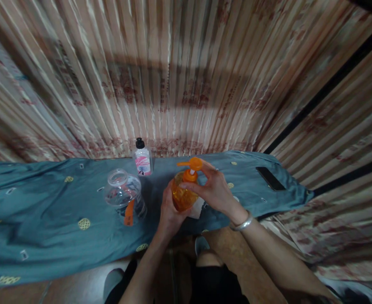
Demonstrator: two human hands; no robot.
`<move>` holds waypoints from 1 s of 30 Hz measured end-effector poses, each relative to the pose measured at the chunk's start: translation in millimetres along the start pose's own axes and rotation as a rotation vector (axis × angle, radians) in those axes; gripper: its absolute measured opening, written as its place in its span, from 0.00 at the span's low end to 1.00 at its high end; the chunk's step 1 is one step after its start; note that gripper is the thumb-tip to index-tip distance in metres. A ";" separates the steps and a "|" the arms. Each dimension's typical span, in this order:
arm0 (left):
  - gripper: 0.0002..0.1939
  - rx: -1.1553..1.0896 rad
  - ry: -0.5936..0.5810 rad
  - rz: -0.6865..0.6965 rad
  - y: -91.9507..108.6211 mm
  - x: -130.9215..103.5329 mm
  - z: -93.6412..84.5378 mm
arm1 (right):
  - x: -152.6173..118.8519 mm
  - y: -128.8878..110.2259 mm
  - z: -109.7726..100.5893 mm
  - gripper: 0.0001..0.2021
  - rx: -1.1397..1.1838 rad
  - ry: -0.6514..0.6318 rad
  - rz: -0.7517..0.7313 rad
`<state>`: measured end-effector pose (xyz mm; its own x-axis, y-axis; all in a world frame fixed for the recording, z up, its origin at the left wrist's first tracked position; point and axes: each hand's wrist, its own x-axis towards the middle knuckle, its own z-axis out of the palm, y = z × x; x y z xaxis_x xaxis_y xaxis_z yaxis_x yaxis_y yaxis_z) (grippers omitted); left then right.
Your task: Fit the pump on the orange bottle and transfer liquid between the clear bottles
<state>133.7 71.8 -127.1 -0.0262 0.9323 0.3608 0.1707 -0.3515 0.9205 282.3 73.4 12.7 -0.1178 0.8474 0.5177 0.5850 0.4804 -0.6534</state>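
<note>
Plainly gripped at body and neck: orange pump bottle (186,198)

Held over the near half of the cloth-covered table (56,223), close to its near edge; impossible to tell whether resting on the cloth or lifted slightly off it. Clasped around the body, from the left and near side, by the left hand (170,211). Grasped higher up, from the right, by the right hand (214,190), with thumb against the neck and fingers behind the pump head (195,164).

Long axis roughly upright, with a slight lean at the top toward the table's right end. Nozzle pointing toward the left end. Decisive, as judged here: pump head right at the fingers of the right hand, nearer to them than to the left, with the body braced below.

Farther toward the left end, well apart from the grip, a clear jar (122,192); beyond it, near the far edge, a black-capped bottle (142,162). Just beside the hands, white paper (197,210); near the right end, a dark phone (270,178).
</note>
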 end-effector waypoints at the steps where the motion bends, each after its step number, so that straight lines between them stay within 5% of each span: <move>1: 0.49 0.001 0.002 0.000 0.0 -0.1 -0.1 | 0.2 -0.7 0.4 0.21 -0.026 0.029 -0.001; 5: 0.49 0.002 0.001 0.006 -0.7 0.3 -0.7 | 0.5 -5.1 -4.1 0.28 -0.014 -0.029 0.006; 8: 0.50 0.001 -0.003 0.004 -1.5 0.5 -0.2 | 0.4 -6.0 -7.0 0.20 0.029 -0.104 -0.015; 14: 0.48 0.007 0.002 -0.001 -2.0 -0.5 0.0 | 1.7 -4.8 -1.8 0.25 -0.089 0.045 -0.023; 20: 0.50 0.007 0.002 0.009 -1.1 -0.1 0.0 | 2.2 -8.2 -12.4 0.16 0.008 -0.145 -0.066; 30: 0.49 -0.001 -0.012 -0.017 -2.1 -0.3 -1.6 | -5.1 -4.8 10.4 0.14 -0.159 0.095 -0.091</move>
<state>131.8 72.1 -128.9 -0.0177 0.9391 0.3431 0.1691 -0.3354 0.9268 271.7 69.1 7.4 -0.1037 0.7735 0.6252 0.6954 0.5058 -0.5104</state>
